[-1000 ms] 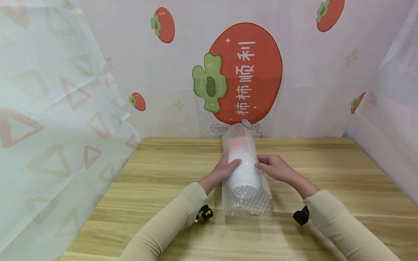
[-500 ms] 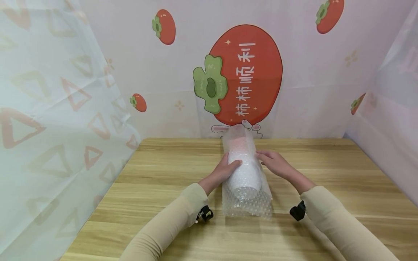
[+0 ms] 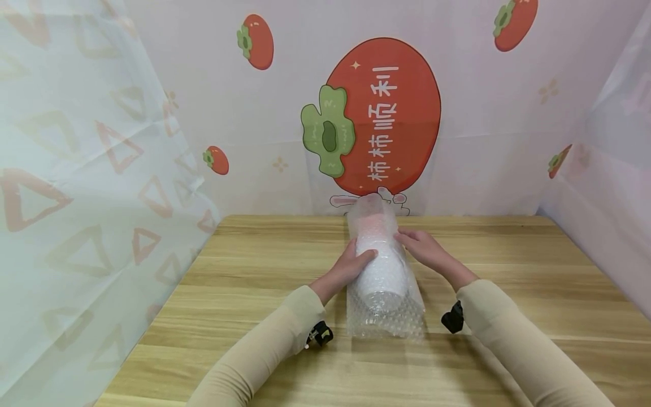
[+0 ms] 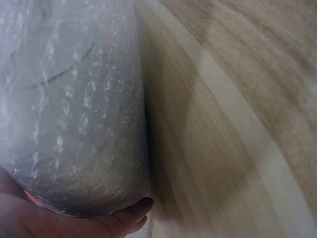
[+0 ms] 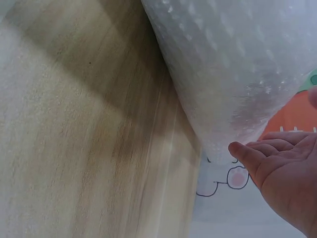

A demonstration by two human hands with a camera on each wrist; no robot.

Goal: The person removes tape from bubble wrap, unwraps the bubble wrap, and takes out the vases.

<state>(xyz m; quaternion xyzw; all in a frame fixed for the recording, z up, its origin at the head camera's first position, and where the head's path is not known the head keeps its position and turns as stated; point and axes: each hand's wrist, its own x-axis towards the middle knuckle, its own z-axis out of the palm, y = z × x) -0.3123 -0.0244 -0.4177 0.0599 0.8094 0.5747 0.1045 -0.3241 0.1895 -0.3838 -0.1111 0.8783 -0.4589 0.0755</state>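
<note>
A white cylinder wrapped in bubble wrap (image 3: 382, 277) lies lengthwise on the wooden table (image 3: 264, 243). Through the plastic its far part looks pinkish red, and loose wrap extends past the near end. My left hand (image 3: 351, 263) grips the bundle from the left, thumb on top; the left wrist view shows fingers (image 4: 119, 220) curving under its side. On the right side, toward the far part, my right hand (image 3: 424, 249) touches the wrap with its fingertips. In the right wrist view its fingers (image 5: 247, 156) are extended and loosely bent beside the bubble wrap.
A pale cloth backdrop (image 3: 473, 169) with persimmon prints stands behind the table's back edge. Similar cloth hangs along the left (image 3: 76, 237) and right sides. Each sleeve cuff carries a small black camera (image 3: 320, 333).
My right hand has slid up along the bundle's right side, away from me, its bent fingers straightening. The left hand and the bundle have stayed in place.
</note>
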